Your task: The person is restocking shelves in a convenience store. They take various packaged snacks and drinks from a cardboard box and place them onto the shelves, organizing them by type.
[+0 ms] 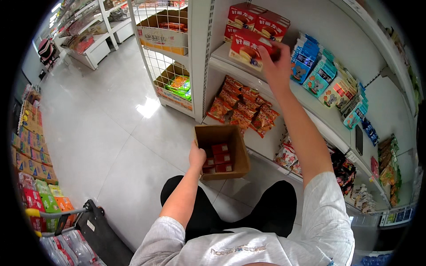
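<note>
My right hand [278, 61] grips a red and cream snack box [244, 48] by its right side, at the front of the upper shelf [219, 60]. Behind it, several matching red boxes [271, 25] are stacked against the shelf's left side panel. Lower down, my left hand [197, 155] holds the left rim of an open cardboard carton [241, 146], thumb toward the inside. Several small red boxes [222, 158] lie at the bottom of this carton. Whether the held box touches the shelf, I cannot tell.
Blue, teal and cream snack pouches [316, 74] stand right of my hand, with a dark phone [359, 139] farther along. Orange snack bags [241, 109] fill the lower shelf. A wire-sided rack [166, 60] adjoins the shelving. A hand cart [100, 232] stands at lower left.
</note>
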Demonstrator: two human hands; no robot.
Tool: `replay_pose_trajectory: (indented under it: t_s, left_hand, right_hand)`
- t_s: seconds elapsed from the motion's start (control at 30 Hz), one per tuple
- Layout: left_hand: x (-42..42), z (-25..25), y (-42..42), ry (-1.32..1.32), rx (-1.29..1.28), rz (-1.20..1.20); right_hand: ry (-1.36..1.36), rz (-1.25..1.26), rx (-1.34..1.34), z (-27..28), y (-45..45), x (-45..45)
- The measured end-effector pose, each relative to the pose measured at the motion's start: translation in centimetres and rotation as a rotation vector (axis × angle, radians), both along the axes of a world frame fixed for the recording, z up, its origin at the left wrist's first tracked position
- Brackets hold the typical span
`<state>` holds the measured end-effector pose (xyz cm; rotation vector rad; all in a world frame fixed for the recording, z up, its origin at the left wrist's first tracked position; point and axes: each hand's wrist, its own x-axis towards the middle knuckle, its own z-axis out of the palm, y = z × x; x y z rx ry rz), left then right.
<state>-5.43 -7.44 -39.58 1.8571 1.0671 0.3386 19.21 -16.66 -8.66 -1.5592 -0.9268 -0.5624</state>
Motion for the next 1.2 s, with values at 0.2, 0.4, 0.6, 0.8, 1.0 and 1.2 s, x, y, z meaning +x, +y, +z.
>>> replay_pose_trajectory:
  t_s: [0.2,0.4,0.6,0.8,1.0,1.2]
  left_hand:
    - [-0.1,1.4,-0.2,0.068,-0.102,-0.027]
    - [-0.1,2.3,0.4,0.03,-0.12,-0.049]
    - [-2.1,0.2,3.4,-0.207,-0.5,-0.098]
    - [-3.1,-1.7,3.0,-0.081,-0.242,-0.135]
    - [-4.0,1.0,3.0,0.029,0.051,-0.119]
    - [-1.7,7.1,2.5,0.261,0.085,-0.245]
  right_hand:
    - [-0.204,-0.318,-0.465,-0.1,6.0,4.4]
    - [-0.381,-0.303,-0.6,-0.6,7.6,7.5]
    - [-0.402,-0.206,-0.424,-2.3,7.6,8.3]
    - [-0.251,-0.124,-0.457,-2.0,7.6,7.4]
    - [-0.263,-0.069,-0.334,-2.0,8.0,7.1]
    - [-0.187,-0.088,-0.349,-1.1,7.0,5.9]
